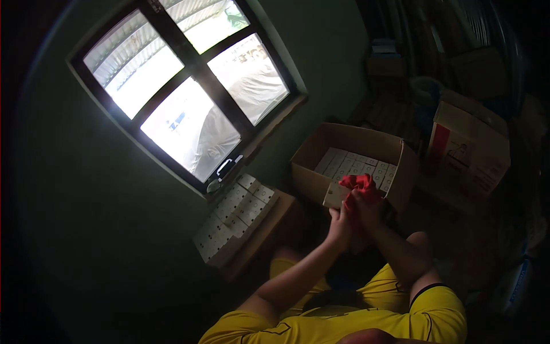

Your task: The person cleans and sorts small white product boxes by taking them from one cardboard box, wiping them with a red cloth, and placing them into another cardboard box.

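My left hand (340,225) is closed on the lower edge of a pale rectangular piece (334,195) with a small dark mark on its face. My right hand (367,207) grips a bunched red cloth (359,183), which lies against the piece's right side and hangs down between my wrists. Both hands are close together above the near edge of an open cardboard box (349,137). Inside that box, rows of white rectangular pieces (349,163) lie side by side. The cloth hides part of the held piece, and dim light blurs my fingers.
To the left, more white pieces (238,209) with dark dots stand in rows on a brown cardboard surface (260,232), below a bright window (195,74). A printed carton (470,149) stands at the right. My knees are in front of me.
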`<state>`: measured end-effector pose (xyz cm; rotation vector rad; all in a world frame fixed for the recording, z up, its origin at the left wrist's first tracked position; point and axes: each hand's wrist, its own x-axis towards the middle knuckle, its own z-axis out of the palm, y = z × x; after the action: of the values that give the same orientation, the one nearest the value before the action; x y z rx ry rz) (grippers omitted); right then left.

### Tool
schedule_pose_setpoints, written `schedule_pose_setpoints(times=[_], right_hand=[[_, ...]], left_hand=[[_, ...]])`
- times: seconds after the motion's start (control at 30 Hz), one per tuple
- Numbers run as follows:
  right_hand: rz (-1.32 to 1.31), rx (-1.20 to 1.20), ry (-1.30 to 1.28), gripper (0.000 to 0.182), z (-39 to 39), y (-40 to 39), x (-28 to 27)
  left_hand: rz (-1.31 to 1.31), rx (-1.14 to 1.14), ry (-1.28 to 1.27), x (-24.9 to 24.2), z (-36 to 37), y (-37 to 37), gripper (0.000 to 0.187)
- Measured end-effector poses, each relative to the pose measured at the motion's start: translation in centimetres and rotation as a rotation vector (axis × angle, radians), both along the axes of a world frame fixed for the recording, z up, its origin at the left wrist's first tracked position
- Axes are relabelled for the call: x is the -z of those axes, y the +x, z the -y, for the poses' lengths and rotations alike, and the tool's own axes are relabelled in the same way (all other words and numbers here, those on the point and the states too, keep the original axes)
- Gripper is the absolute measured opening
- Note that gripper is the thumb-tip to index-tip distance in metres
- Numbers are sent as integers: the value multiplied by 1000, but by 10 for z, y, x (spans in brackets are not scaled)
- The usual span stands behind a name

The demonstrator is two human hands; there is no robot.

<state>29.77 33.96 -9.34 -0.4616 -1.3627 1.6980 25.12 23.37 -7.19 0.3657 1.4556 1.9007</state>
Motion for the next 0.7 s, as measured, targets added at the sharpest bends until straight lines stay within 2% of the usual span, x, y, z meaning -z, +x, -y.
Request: schedule_pose_setpoints(times=[0.03,0.07,0.1,0.17,0.23,0.27,0.3,0.37,0.43,0.5,0.6,0.63,0.67,0.7], right_hand=[[61,53,8,60,-4,-2,6],[-5,68,-77,55,-5,0,2],[-71,84,-157,51,-7,1,-4],[-271,113,-370,43,-1,-5,-20],[-329,107,-461,42,16,-10,-33],[-357,109,-513,42,32,-10,-46],[-238,198,-337,49,51,-5,-59],[-292,323,-55,50,81,-14,-67],[-245,325,17,46,85,-14,-73],[-145,161,-155,42,67,-4,-91],[-264,-100,-274,39,45,12,-113],[-283,-127,-282,41,35,2,-89],[-256,-102,-373,40,50,4,-92],[-228,-79,-465,39,74,2,-94]], left_hand=[[-110,-20,-8,4,6,7,63],[-215,-41,-13,-2,12,15,59],[-100,-10,56,-10,19,24,55],[-103,30,151,-14,22,20,59],[-92,83,247,-18,22,8,59],[67,66,294,-43,24,10,55],[41,103,338,-51,24,3,55],[56,205,450,-58,31,-10,60],[44,217,447,-51,34,-17,63],[-9,229,420,-47,45,-18,65],[-99,297,318,-24,66,-21,57],[-112,270,317,-22,69,-18,60],[-201,272,299,-39,76,-15,62],[-134,234,353,-58,80,-12,58]])
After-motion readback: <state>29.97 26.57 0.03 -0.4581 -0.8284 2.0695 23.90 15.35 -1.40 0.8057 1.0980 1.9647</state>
